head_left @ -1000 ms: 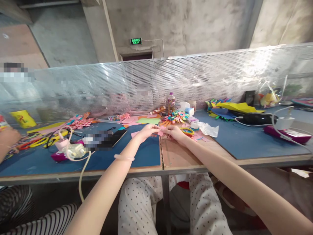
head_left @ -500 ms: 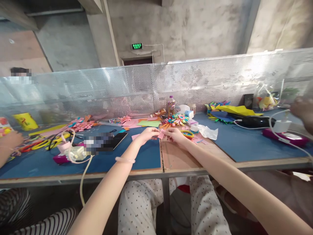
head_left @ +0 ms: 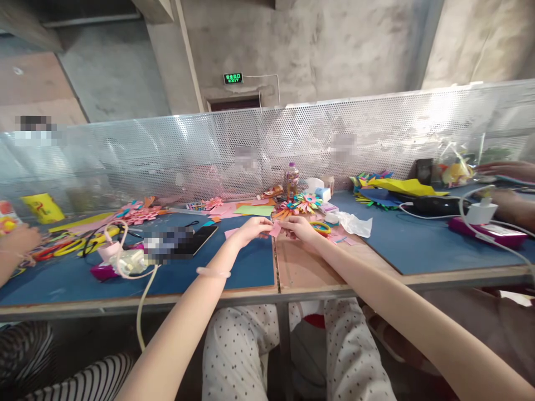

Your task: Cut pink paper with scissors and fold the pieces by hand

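Between my two hands, just above the tabletop, is a small piece of pink paper (head_left: 275, 229). My left hand (head_left: 253, 230) pinches its left side, and my right hand (head_left: 299, 228) has its fingers closed at its right side. Beside my right wrist lie scissors with yellow handles (head_left: 321, 228), partly hidden by that arm. Another pink paper piece (head_left: 230, 233) rests on the blue mat left of my left hand. Behind my hands are a green paper sheet (head_left: 254, 210) and a multicoloured paper flower (head_left: 307, 204).
A bottle (head_left: 291, 181) stands behind my hands, before a perforated metal screen (head_left: 209, 150). Crumpled white tissue (head_left: 355, 224) lies to the right. A phone (head_left: 199, 240) and a power strip with cables (head_left: 104, 272) lie left. Co-workers' hands (head_left: 20, 242) show at both sides.
My hands stay in nearly the same place, and the pink paper has turned slightly between them. At the far right, a co-worker's hands have shifted, with one now reaching farther over the table.
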A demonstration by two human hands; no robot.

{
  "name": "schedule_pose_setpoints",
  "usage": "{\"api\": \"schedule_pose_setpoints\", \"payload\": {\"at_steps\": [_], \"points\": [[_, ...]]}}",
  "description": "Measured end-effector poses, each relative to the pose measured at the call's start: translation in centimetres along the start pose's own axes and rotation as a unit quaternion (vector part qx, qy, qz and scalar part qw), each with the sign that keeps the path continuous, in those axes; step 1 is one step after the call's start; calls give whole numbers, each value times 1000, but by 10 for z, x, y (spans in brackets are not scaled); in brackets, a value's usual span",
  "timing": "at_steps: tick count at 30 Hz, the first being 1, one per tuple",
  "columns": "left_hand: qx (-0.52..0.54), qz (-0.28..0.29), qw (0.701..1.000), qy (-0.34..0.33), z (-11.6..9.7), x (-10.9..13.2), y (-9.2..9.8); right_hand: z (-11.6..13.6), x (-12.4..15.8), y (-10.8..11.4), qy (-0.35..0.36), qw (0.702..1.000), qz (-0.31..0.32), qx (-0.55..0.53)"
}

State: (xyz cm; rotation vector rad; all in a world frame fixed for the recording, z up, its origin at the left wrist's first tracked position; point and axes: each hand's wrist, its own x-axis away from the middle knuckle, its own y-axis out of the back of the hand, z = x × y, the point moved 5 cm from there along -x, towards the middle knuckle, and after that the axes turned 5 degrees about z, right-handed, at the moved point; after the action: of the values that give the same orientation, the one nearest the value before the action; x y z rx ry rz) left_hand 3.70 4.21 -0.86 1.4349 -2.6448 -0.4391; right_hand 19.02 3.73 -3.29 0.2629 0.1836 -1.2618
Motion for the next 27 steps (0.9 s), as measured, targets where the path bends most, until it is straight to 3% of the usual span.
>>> {"api": "schedule_pose_setpoints", "payload": {"at_steps": [17, 21, 27], "points": [[-17, 17, 1000, 7, -1, 2, -1, 2, 3, -2, 3, 1000, -9, 19], [-7, 2, 1000, -13, -2, 0, 1, 5, 3, -4, 30, 993, -34, 109], [33, -50, 998, -8, -1, -2, 3, 8, 1, -2, 120, 950, -126, 258]]}}
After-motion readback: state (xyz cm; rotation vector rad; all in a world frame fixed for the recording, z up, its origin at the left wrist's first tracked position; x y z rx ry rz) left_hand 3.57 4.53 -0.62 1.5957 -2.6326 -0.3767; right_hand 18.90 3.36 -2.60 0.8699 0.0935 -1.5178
